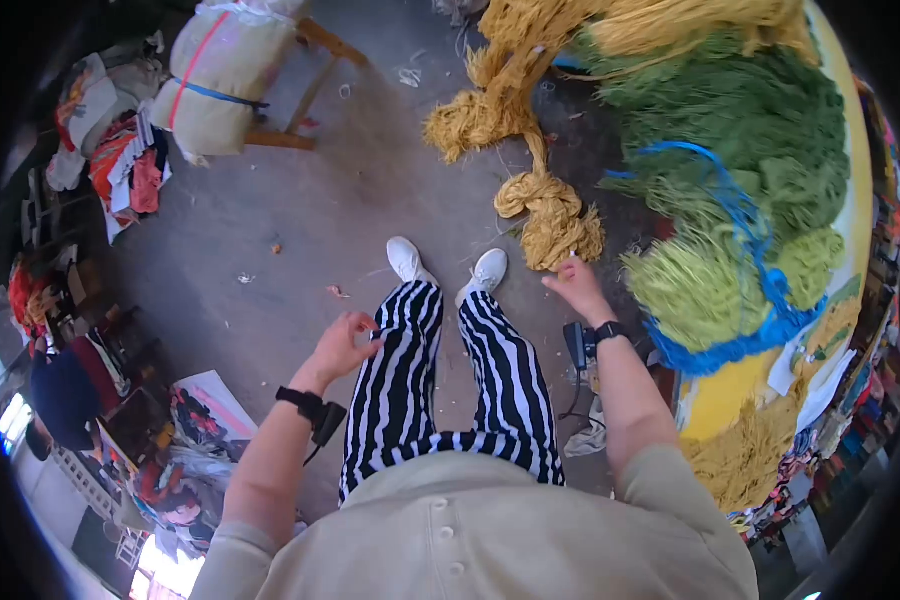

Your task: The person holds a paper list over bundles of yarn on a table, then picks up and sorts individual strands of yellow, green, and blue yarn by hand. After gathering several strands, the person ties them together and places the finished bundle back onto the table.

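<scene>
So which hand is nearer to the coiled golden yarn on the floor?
Right. The right hand is at the golden yarn's near edge; contact is unclear. The left hand is well away from it, beside the striped trousers' left leg.

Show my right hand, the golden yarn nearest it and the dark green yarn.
Right hand (578, 287): head view, hand's middle.
Golden yarn (557, 224): head view, lower heap.
Dark green yarn (735, 105): head view, middle.

A single view, from the wearer's head, faces steeply down and a little forward, very wide and curved, dark at the corners; the shirt (520, 535) is nearest, at the bottom, the left hand (344, 348) and right hand (578, 288) farther out, the shoes (407, 260) and floor (270, 215) farther still
</scene>
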`<state>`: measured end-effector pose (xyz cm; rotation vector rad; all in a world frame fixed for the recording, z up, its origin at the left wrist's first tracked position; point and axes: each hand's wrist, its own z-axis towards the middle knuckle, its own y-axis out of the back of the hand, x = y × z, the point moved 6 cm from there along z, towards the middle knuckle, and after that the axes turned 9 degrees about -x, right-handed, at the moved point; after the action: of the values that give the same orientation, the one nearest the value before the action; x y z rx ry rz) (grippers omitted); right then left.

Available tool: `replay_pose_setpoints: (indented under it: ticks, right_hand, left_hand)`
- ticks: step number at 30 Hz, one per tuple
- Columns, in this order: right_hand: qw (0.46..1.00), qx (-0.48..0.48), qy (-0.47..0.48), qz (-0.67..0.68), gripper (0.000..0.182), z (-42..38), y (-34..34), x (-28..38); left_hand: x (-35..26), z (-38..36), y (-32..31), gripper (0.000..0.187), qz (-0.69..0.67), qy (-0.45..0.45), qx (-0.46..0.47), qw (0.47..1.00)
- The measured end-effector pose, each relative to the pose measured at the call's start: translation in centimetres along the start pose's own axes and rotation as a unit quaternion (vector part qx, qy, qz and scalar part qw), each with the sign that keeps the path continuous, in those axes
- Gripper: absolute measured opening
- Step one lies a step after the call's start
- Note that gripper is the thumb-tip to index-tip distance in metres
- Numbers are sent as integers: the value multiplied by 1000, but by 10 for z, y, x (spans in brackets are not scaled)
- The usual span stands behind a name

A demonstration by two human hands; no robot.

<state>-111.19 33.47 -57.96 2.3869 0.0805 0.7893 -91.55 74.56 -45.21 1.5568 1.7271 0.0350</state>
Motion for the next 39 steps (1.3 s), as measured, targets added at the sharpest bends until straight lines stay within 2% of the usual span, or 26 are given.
replay_pose_setpoints:
  ticks: [1, 2, 4, 5, 7, 8, 10, 11, 12, 15, 16, 18, 19, 20, 21, 22, 24, 26, 28, 29, 31, 33, 35, 37, 38, 39]
  right_hand:
    - [999, -14, -24, 18, 65, 15, -10, -13]
    - [999, -13, -26, 12, 65, 34, -21, -24]
    - [991, -13, -125, 38, 74, 62, -33, -36]
    - [991, -6, -128, 26, 74, 81, -53, -59]
    - [987, -75, -142, -32, 84, 131, -74, -124]
    - [987, -68, -142, -42, 84, 147, -82, -142]
    - [973, -131, -156, -113, 97, 182, -99, -168]
    - [967, -115, -196, -111, 111, 193, -105, -169]
    - [967, -113, -198, -114, 111, 207, -116, -179]
    - [940, -213, -242, -112, 115, 250, -144, -208]
    - [940, -212, -246, -107, 115, 259, -152, -202]
    - [921, -182, -312, -148, 114, 273, -158, -193]
    - [911, -215, -318, -152, 100, 275, -154, -203]
    - [912, -217, -315, -151, 100, 277, -150, -226]
    - [944, -210, -239, -85, 90, 286, -149, -266]
    - [967, -201, -157, -19, 80, 287, -146, -277]
    - [966, -223, -118, 63, 68, 243, -123, -205]
    - [975, -214, -55, -7, 68, 209, -90, -131]
    - [992, -118, -20, -25, 76, 188, -65, -29]
    - [992, -123, -10, -28, 76, 187, -54, 16]
    - [994, -73, 45, -70, 86, 209, -50, 92]
    - [959, -131, 227, -106, 94, 270, -63, 122]
    - [977, -149, 145, -40, 92, 353, -85, 128]
    - [981, -107, 141, -73, 67, 458, -129, 85]
    - [981, -117, 142, -62, 67, 480, -149, 73]
    - [973, -160, 116, -119, 58, 497, -166, 65]
  left_hand:
    - [3, 3, -17, 36, 17, -20, 11, 1000]
    - [7, 14, -31, 39, 35, -46, 17, 998]
    - [9, 22, -53, 36, 94, -39, 28, 994]
    - [10, 26, -56, 34, 107, -64, -3, 992]
    - [20, 42, -48, 28, 85, -53, -37, 994]
    - [22, 50, -44, 26, 87, -65, -33, 994]
    - [27, 67, -39, 24, 82, -77, -40, 993]
    - [31, 74, -36, 24, 83, -75, -44, 993]
    - [35, 79, -35, 24, 83, -74, -45, 993]
    - [48, 92, -24, 25, 89, -79, -63, 991]
    - [53, 97, -20, 25, 84, -78, -69, 991]
    - [58, 104, -14, 25, 90, -75, -67, 991]
    - [57, 109, -14, 25, 91, -78, -70, 990]
    - [56, 111, -12, 25, 87, -87, -68, 990]
    - [53, 111, -10, 24, 84, -93, -67, 990]
    - [50, 112, -9, 24, 82, -89, -65, 991]
    - [45, 108, -9, 23, 76, -80, -63, 992]
    - [36, 106, -9, 23, 53, -88, -65, 993]
    - [34, 101, -11, 21, 44, -90, -63, 993]
    - [31, 101, -10, 19, 45, -93, -72, 992]
    - [29, 104, -8, 18, 37, -97, -78, 992]
    - [30, 109, -4, 18, 38, -96, -84, 991]
    - [31, 116, 3, 17, 53, -101, -95, 989]
    - [40, 122, 4, 16, 60, -108, -115, 986]
    - [43, 124, 6, 15, 58, -116, -124, 984]
    - [44, 128, 9, 14, 57, -120, -134, 982]
